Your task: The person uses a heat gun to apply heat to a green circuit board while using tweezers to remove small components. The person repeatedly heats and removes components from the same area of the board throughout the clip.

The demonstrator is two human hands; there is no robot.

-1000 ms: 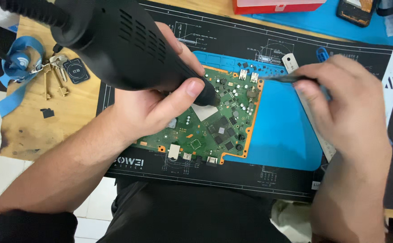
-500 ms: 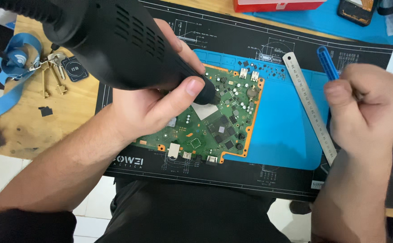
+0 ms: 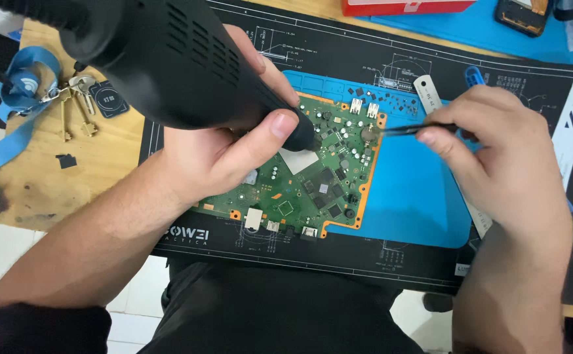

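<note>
A black rubbery work mat point(image 3: 365, 262) carries a smooth blue pad point(image 3: 411, 196). On it lies the green, orange-edged circuit board point(image 3: 313, 177) (studded with chips). The left hand point(image 3: 221, 151) grips a bulky matte-black hot-air gun point(image 3: 168, 59); the right hand point(image 3: 503, 151) pinches thin dark metal tweezers point(image 3: 411, 130).

One circuit board point(image 3: 313, 177), one heat gun point(image 3: 168, 59), one tweezers point(image 3: 408, 130), one ruler point(image 3: 426, 92).
</note>
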